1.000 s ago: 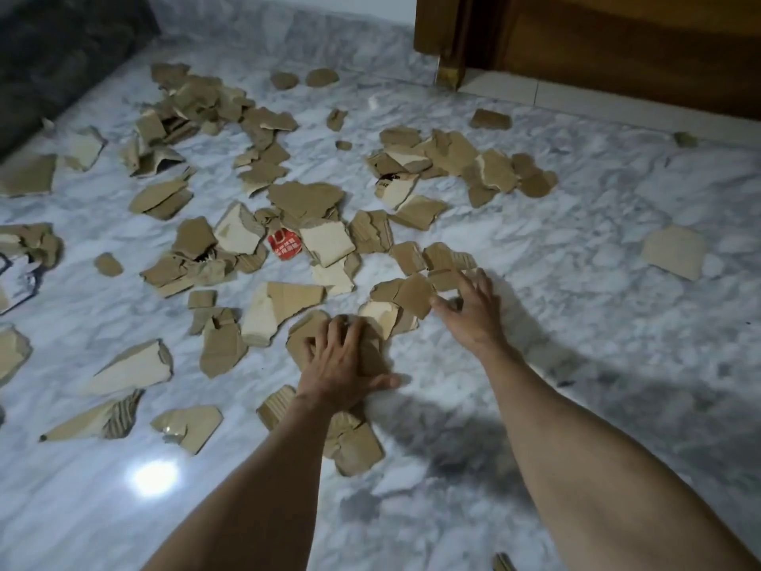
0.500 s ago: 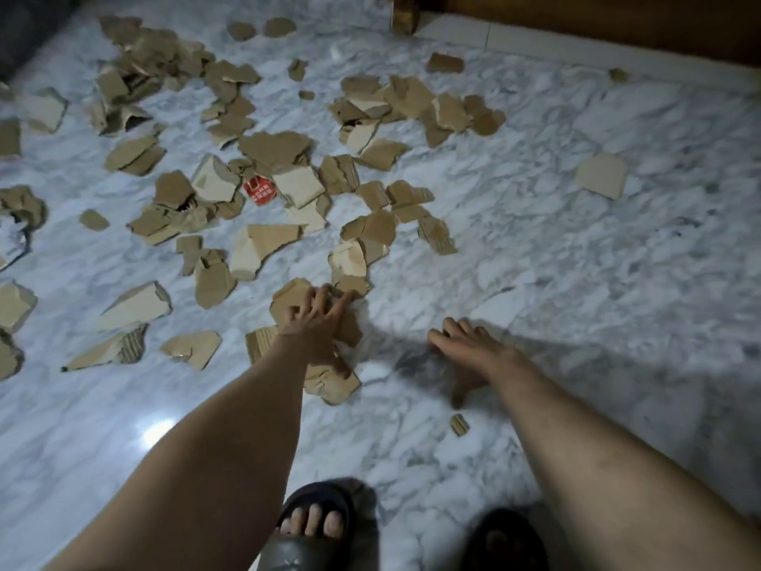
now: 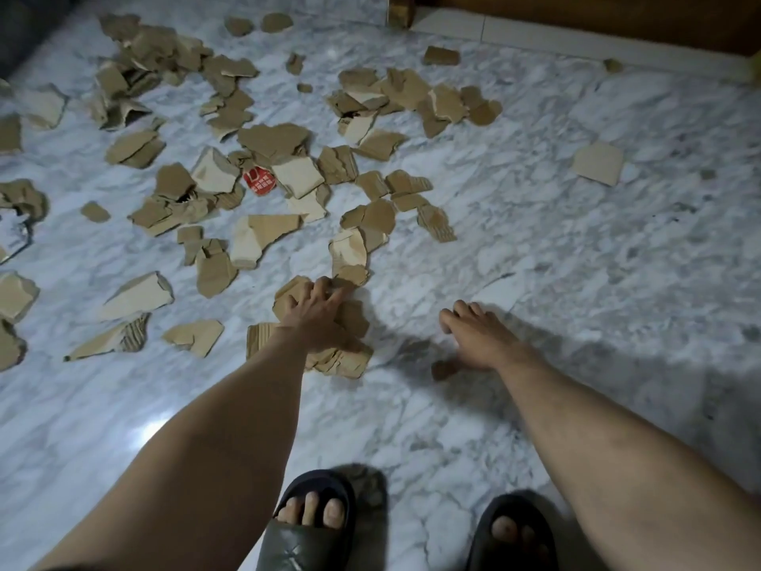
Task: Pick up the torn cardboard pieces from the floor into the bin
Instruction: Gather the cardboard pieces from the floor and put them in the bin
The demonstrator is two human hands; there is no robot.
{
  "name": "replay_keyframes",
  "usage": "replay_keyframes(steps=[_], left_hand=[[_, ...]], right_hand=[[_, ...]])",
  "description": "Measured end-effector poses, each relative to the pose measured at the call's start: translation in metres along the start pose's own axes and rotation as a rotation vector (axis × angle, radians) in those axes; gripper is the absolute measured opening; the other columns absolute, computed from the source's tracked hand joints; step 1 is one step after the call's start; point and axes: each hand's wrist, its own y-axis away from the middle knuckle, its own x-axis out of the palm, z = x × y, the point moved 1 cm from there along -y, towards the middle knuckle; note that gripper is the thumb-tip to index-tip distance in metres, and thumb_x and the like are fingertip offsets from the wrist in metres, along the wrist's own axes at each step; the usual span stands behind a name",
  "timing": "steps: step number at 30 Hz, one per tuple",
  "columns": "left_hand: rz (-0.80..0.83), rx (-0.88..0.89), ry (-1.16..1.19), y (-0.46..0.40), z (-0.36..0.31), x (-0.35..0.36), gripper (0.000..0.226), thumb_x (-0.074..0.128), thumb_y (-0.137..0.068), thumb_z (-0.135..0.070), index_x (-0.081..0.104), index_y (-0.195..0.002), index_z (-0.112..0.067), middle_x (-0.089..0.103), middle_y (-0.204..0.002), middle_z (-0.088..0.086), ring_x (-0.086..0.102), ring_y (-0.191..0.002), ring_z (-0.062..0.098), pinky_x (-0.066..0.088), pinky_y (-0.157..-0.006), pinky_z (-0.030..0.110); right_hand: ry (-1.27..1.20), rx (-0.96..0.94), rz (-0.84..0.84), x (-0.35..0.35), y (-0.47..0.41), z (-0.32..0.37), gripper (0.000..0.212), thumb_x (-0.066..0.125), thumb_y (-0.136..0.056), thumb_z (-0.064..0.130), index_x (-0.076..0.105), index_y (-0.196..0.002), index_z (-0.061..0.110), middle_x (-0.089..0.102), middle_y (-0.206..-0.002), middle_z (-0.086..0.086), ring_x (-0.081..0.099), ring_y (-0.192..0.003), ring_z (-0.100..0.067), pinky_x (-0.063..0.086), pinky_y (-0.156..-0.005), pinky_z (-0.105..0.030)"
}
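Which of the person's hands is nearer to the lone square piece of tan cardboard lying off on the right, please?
The right hand, below and left of the lone square piece of tan cardboard. The left hand is farther left, on a cardboard pile.

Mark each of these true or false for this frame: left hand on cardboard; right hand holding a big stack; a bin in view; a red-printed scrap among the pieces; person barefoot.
1. The left hand rests on a cardboard pile. True.
2. The right hand holds a big stack. False: at most one small scrap lies by its thumb.
3. A bin is in view. False: none shows.
4. A red-printed scrap lies among the pieces. True.
5. The person is barefoot. False: they wear sandals.
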Motion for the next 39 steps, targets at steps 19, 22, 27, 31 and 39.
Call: replay_keyframes(steps=[19, 22, 27, 31, 39], left_hand=[[-0.095, -0.533, 0.387, 0.000, 0.005, -0.008, 0.138, 0.068, -0.051, -0.088, -0.008, -0.153, -0.034, 0.012, -0.152, 0.009, 0.025, -0.137, 0.043, 0.033, -0.103, 0.064], [-0.025, -0.558, 0.411, -0.015, -0.001, -0.007, 0.151, 0.087, -0.039, -0.073, -0.006, -0.152, -0.033, 0.016, -0.144, 0.007, 0.025, -0.134, 0.039, 0.040, -0.098, 0.062], [-0.070, -0.506, 0.556, -0.049, 0.013, -0.026, 0.138, 0.097, -0.052, -0.038, 0.005, -0.154, -0.027, 0.015, -0.145, 0.013, 0.019, -0.134, 0.041, 0.042, -0.104, 0.059], [-0.015, -0.472, 0.468, -0.078, 0.016, -0.055, 0.138, 0.096, -0.056, -0.040, 0.003, -0.156, -0.023, 0.014, -0.147, 0.019, 0.022, -0.135, 0.044, 0.033, -0.112, 0.054], [-0.129, -0.349, 0.757, -0.120, 0.013, -0.073, 0.108, 0.084, -0.076, -0.026, 0.012, -0.157, -0.030, 0.017, -0.156, 0.014, 0.028, -0.142, 0.042, 0.035, -0.113, 0.054]], right_hand=[[-0.540, 0.437, -0.326, -0.118, -0.158, -0.015, 0.091, 0.077, -0.076, 0.057, 0.033, -0.149, 0.024, 0.030, -0.153, -0.013, 0.029, -0.141, -0.037, 0.030, -0.111, -0.054], [-0.641, 0.515, -0.141, -0.132, -0.183, -0.013, 0.117, 0.071, -0.068, 0.076, 0.006, -0.157, 0.037, -0.006, -0.166, -0.007, 0.000, -0.151, -0.041, 0.009, -0.117, -0.065], [-0.488, 0.384, -0.012, -0.121, -0.216, 0.017, 0.130, 0.062, -0.050, 0.093, -0.003, -0.154, 0.051, -0.032, -0.161, -0.006, -0.025, -0.143, -0.054, -0.004, -0.107, -0.080], [-0.412, 0.334, -0.078, -0.108, -0.218, 0.029, 0.111, 0.071, -0.062, 0.080, 0.018, -0.152, 0.043, -0.017, -0.164, -0.011, -0.010, -0.148, -0.051, 0.009, -0.112, -0.074], [-0.585, 0.280, -0.067, -0.116, -0.227, 0.055, 0.049, 0.066, -0.080, 0.027, 0.048, -0.124, 0.015, 0.025, -0.151, -0.017, 0.029, -0.137, -0.038, 0.038, -0.107, -0.048]])
